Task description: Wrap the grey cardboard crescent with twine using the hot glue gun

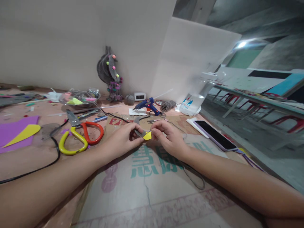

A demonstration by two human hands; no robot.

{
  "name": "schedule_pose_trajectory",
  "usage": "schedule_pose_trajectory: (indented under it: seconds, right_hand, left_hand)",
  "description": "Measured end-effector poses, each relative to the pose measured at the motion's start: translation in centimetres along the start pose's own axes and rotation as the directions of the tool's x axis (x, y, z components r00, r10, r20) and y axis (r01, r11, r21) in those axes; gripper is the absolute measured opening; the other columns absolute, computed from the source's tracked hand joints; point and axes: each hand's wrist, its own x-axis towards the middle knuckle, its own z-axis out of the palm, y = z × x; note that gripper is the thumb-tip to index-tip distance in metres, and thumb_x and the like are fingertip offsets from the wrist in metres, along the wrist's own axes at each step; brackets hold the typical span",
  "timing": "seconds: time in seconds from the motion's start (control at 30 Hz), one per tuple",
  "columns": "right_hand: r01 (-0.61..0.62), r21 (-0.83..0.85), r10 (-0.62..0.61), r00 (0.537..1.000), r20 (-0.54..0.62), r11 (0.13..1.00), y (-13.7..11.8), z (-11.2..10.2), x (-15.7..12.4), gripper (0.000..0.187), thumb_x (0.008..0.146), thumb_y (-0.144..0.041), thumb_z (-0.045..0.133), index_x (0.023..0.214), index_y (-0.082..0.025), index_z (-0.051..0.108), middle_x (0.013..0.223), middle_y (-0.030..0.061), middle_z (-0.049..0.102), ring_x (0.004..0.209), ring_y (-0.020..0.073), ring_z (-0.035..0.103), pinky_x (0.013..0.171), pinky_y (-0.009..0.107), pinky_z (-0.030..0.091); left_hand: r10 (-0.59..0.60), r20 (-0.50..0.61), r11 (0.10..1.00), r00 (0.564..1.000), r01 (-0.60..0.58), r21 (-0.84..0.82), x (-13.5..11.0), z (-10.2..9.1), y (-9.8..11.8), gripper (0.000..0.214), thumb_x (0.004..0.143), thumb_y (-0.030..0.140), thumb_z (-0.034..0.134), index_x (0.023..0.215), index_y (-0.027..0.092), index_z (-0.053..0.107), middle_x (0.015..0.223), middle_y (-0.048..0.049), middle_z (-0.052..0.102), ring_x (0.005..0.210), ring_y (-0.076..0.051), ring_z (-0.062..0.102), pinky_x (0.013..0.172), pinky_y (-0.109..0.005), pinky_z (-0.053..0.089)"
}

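Over a printed cardboard sheet [123,202], my left hand [129,136] pinches a small grey piece, its curved tip showing above the fingers. A small yellow piece [147,136], which looks like foam or felt, lies against it between my two hands. My right hand [169,139] is closed, thumb and forefinger pressed together at the yellow piece's right edge. Whether a thread is also between those fingertips is too small to tell. A thin grey cord [201,186] loops out from under my right forearm.
Scissors [73,141] with yellow and red handles lie left, near purple and yellow sheets [23,134]. Behind my hands stands a blue glue gun [148,106] with a lit red light and a black cable. A phone [215,134] and a clear plastic jug [193,98] are right.
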Motion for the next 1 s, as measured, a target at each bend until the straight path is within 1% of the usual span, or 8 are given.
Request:
schedule_pose_trajectory:
  seconds: [0.1,0.27,0.33,0.43,0.5,0.6,0.83,1.0]
  right_hand:
    - [0.007,0.006,-0.007,1.0,-0.002,1.0,0.0,0.0,0.0,0.012,0.088,-0.026,0.041,0.087,-0.018,0.05,0.069,0.0002,0.054,0.065,0.0107,0.052,0.062,0.025,0.042]
    - [0.008,0.005,-0.008,1.0,0.003,1.0,0.0,-0.1,0.0,0.011,0.088,-0.025,0.041,0.087,-0.018,0.05,0.07,0.0003,0.055,0.065,0.0107,0.052,0.062,0.025,0.043]
    - [0.005,0.005,-0.005,1.0,0.002,1.0,0.0,-0.1,0.0,0.011,0.088,-0.025,0.041,0.087,-0.018,0.05,0.07,0.0003,0.055,0.065,0.0104,0.052,0.062,0.024,0.042]
    - [0.002,-0.008,-0.002,1.0,-0.008,1.0,-0.2,-0.1,0.0,0.01,0.088,-0.024,0.042,0.086,-0.018,0.05,0.069,-0.0002,0.055,0.063,0.01,0.052,0.061,0.024,0.042]
    - [0.001,-0.019,-0.001,1.0,-0.006,1.0,-0.3,-0.1,0.0,0.01,0.088,-0.024,0.042,0.085,-0.018,0.05,0.067,-0.001,0.055,0.062,0.0096,0.051,0.061,0.024,0.041]
    - [-0.001,-0.028,0.002,1.0,0.018,1.0,-0.4,-0.2,0.1,0.012,0.089,-0.025,0.04,0.085,-0.018,0.05,0.067,-0.0013,0.055,0.062,0.0097,0.051,0.062,0.024,0.041]
    - [0.015,-0.057,-0.012,0.998,0.057,0.998,-0.3,-0.3,0.0,0.013,0.089,-0.025,0.039,0.085,-0.019,0.05,0.071,0.0003,0.056,0.066,0.0113,0.052,0.062,0.024,0.041]
    - [0.029,-0.087,-0.027,0.999,0.034,0.996,-0.5,-0.3,0.0,0.013,0.088,-0.024,0.04,0.085,-0.018,0.051,0.076,0.0013,0.057,0.07,0.0118,0.052,0.064,0.025,0.042]
  left_hand:
    - [0.026,-0.002,0.999,1.0,-0.026,0.034,-0.1,0.0,0.1,0.023,0.074,0.028,0.055,0.095,0.019,0.054,0.077,0.0003,0.057,0.063,-0.011,0.054,0.055,-0.023,0.042]
    - [-0.02,0.023,1.0,1.0,0.02,-0.001,-0.2,-0.2,0.4,0.026,0.076,0.03,0.053,0.1,0.019,0.053,0.078,-0.0003,0.058,0.065,-0.013,0.054,0.057,-0.024,0.043]
    - [-0.024,0.019,1.0,1.0,0.024,-0.02,-0.2,-0.3,0.4,0.026,0.078,0.03,0.05,0.101,0.019,0.054,0.082,-0.0015,0.061,0.072,-0.014,0.057,0.062,-0.025,0.044]
    - [-0.025,-0.036,0.996,0.999,0.022,-0.084,0.0,-0.4,0.1,0.026,0.085,0.031,0.039,0.097,0.019,0.059,0.091,-0.0025,0.063,0.082,-0.015,0.058,0.072,-0.026,0.044]
    - [-0.062,-0.087,0.991,0.994,0.051,-0.123,0.2,-0.5,-0.3,0.035,0.087,0.035,0.033,0.091,0.018,0.063,0.081,-0.0021,0.064,0.075,-0.015,0.059,0.069,-0.025,0.045]
    - [-0.107,-0.074,0.984,0.991,0.096,-0.149,0.5,-0.5,-0.8,0.036,0.086,0.035,0.035,0.091,0.019,0.067,0.075,-0.0014,0.066,0.069,-0.015,0.059,0.061,-0.024,0.044]
    - [-0.122,-0.06,0.982,0.991,0.112,-0.155,0.5,-0.6,-0.8,0.033,0.081,0.037,0.044,0.093,0.02,0.069,0.081,-0.0026,0.069,0.072,-0.017,0.061,0.061,-0.024,0.046]
    - [-0.195,-0.068,0.949,0.978,0.17,-0.266,0.3,-0.5,-0.3,0.035,0.082,0.037,0.04,0.084,0.017,0.069,0.074,-0.0033,0.068,0.069,-0.017,0.06,0.059,-0.024,0.046]
